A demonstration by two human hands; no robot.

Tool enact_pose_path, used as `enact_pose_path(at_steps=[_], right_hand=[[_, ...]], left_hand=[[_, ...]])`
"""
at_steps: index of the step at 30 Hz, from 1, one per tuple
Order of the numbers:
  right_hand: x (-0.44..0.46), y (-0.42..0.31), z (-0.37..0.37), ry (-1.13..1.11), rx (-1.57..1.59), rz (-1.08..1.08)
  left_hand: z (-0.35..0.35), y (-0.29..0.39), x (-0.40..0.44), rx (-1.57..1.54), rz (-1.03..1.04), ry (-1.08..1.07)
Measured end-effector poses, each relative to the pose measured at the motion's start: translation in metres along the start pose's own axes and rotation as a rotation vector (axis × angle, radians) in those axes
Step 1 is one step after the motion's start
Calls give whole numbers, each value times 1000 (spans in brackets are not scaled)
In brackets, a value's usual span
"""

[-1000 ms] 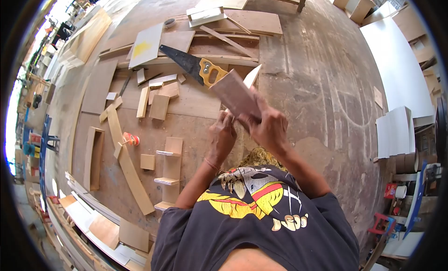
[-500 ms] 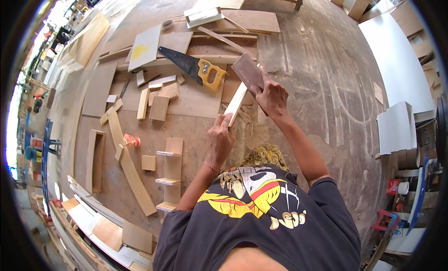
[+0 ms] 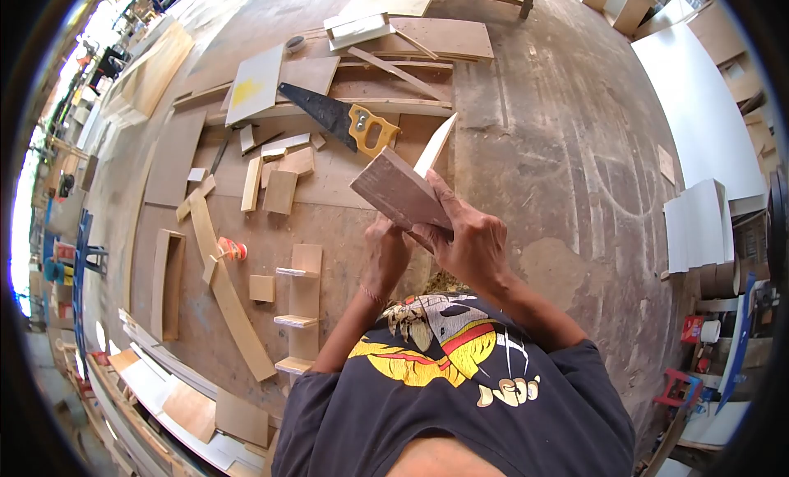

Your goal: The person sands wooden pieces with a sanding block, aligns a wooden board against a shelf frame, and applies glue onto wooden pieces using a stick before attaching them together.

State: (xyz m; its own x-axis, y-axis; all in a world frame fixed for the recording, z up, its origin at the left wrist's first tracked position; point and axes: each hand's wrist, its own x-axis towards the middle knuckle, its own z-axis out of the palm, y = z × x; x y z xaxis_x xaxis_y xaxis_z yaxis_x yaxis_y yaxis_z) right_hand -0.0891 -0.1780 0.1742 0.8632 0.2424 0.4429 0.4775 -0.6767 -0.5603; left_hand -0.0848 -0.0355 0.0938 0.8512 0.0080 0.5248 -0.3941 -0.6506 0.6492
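Note:
My right hand [image 3: 471, 239] is closed around a flat brown sanding block [image 3: 403, 185], which lies across a pale wooden strip [image 3: 436, 145]. The strip's tapered far end sticks out beyond the block, pointing up and to the right. My left hand [image 3: 386, 251] grips the near end of the strip, its fingertips partly hidden under the block. Just beyond my hands, a handsaw [image 3: 333, 119] with a yellow wooden handle rests on the boards.
Several wood offcuts [image 3: 281, 191] lie left of the saw. Nearer are a red and white cup [image 3: 233, 248], a long plank [image 3: 234, 313] and a narrow open wooden box [image 3: 168, 284]. A large white panel [image 3: 699, 107] stands at the right.
My right hand has drawn the sanding block down the strip, toward me and to the left. The strip's far end, covered before, now shows. My left hand has stayed nearly in place.

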Motion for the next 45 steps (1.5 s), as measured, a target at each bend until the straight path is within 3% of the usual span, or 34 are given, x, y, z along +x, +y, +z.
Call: enact_pose_path(at_steps=[4,7,9,13,23,28,31,34,36,40,42,43,45], right_hand=[[7,6,1,-46,5,25],[14,17,3,-79,240,122],[14,13,1,-6,45,53],[19,29,22,-71,-83,82],[97,133,63,-40,-455,277],[84,89,42,-162,-258,310],[53,43,26,-150,-124,156],[48,18,14,31,-7,-52],[56,13,11,47,166,134],[67,4,8,107,228,133],[70,5,11,143,379,185],[71,7,12,143,378,177],[76,15,14,186,465,175]], left_hand=[[0,-2,1,-4,-24,36],[-2,3,1,61,-71,36],[-1,0,-5,79,-83,31],[-2,-5,-11,30,-143,23],[-7,-1,-18,60,-112,42],[-1,-7,-15,4,-128,123],[-18,4,7,12,-157,108],[-37,26,32,12,-169,117],[-51,44,50,-51,-166,115],[-66,61,72,-121,-255,120],[-76,73,79,-432,-491,-39],[-75,69,78,-434,-487,-32],[-70,54,77,-302,-59,-15]])
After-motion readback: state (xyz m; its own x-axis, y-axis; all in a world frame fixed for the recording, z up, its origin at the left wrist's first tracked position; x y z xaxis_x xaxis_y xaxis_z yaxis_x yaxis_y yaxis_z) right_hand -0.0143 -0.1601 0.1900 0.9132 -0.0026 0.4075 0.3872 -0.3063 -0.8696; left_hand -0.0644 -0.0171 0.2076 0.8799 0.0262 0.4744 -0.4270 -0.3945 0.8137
